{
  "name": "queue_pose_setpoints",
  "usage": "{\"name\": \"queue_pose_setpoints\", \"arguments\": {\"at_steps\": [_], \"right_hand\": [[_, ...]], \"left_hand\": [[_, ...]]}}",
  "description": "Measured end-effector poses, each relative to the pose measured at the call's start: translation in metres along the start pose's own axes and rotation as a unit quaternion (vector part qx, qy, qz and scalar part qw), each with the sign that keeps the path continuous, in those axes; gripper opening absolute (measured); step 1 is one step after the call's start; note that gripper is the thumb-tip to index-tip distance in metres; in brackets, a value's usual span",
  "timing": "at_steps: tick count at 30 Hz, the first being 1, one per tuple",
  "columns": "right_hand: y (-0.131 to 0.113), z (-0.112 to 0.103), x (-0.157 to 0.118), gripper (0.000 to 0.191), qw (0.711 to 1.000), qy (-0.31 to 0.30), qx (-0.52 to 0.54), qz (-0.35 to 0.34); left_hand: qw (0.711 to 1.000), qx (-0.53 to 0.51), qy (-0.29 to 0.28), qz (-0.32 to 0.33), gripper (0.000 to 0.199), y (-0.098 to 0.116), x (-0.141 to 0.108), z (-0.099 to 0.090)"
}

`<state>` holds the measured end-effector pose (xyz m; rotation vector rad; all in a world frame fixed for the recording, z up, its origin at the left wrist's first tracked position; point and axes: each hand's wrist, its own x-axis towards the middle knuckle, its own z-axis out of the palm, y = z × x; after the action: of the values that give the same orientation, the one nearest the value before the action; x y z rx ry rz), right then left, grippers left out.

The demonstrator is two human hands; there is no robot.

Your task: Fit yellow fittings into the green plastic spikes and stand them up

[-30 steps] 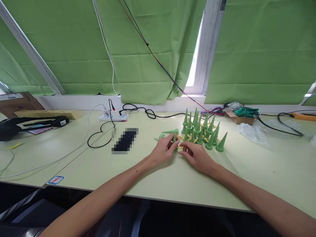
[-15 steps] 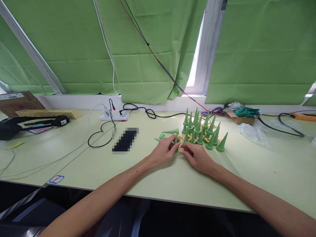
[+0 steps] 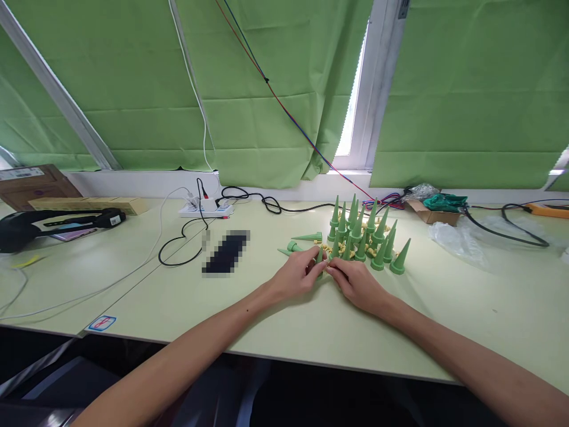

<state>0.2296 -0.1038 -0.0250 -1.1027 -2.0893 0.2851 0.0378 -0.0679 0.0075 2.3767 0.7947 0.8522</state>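
My left hand (image 3: 297, 273) is closed around a green cone (image 3: 319, 256), which stands upright between its thumb and fingers. Close beside it, my right hand (image 3: 355, 281) pinches with thumb and forefinger, its fingertips almost touching the left ones. A small yellow piece (image 3: 328, 264) shows between the fingertips, mostly hidden. Behind and to the right of the hands, several green cones (image 3: 399, 258) stand point up in a cluster, with small yellow pieces (image 3: 329, 249) among them. More cones lie on their sides, one of them a long cone (image 3: 307, 237) left of the cluster.
A pale table (image 3: 267, 320) carries everything. On its left are a pixelated dark rectangle (image 3: 226, 252), a power strip (image 3: 207, 209) with cables, and a black strap-like item (image 3: 84, 220). To the right are a small carton (image 3: 433, 212) and clear plastic (image 3: 457, 242).
My left thumb has moved right, toward the right fingertips, and the fingertips of both hands are closer together. The yellow piece between them is more covered. The standing cones have not moved.
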Motion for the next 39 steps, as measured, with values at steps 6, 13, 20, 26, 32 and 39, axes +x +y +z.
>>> {"name": "queue_pose_setpoints", "arguments": {"at_steps": [6,13,20,26,32,39], "right_hand": [[-0.0013,-0.0007,0.0011,0.027,1.000,-0.001,-0.008,0.016],[-0.0057,-0.0021,0.0025,0.025,0.999,0.004,-0.001,0.035],[-0.0048,-0.0015,0.0025,0.024,1.000,-0.003,0.003,0.026],[-0.0057,-0.0017,0.0017,0.027,0.999,-0.001,0.006,0.032],[-0.0086,-0.0043,0.0026,0.030,0.998,0.001,0.028,0.049],[-0.0097,-0.0045,0.0047,0.033,0.996,0.041,0.034,0.074]], "left_hand": [[1.000,0.003,0.002,0.005,0.018,0.0023,-0.0001,0.0001],[0.999,-0.009,0.032,0.007,0.019,-0.0031,0.0015,0.0020],[1.000,0.001,0.025,0.013,0.019,-0.0040,-0.0003,0.0023],[0.999,0.028,0.024,0.036,0.017,-0.0049,-0.0014,0.0029],[0.999,0.030,0.017,0.042,0.020,-0.0033,-0.0020,0.0036],[0.999,-0.013,0.006,0.043,0.034,-0.0047,-0.0004,0.0011]]}}
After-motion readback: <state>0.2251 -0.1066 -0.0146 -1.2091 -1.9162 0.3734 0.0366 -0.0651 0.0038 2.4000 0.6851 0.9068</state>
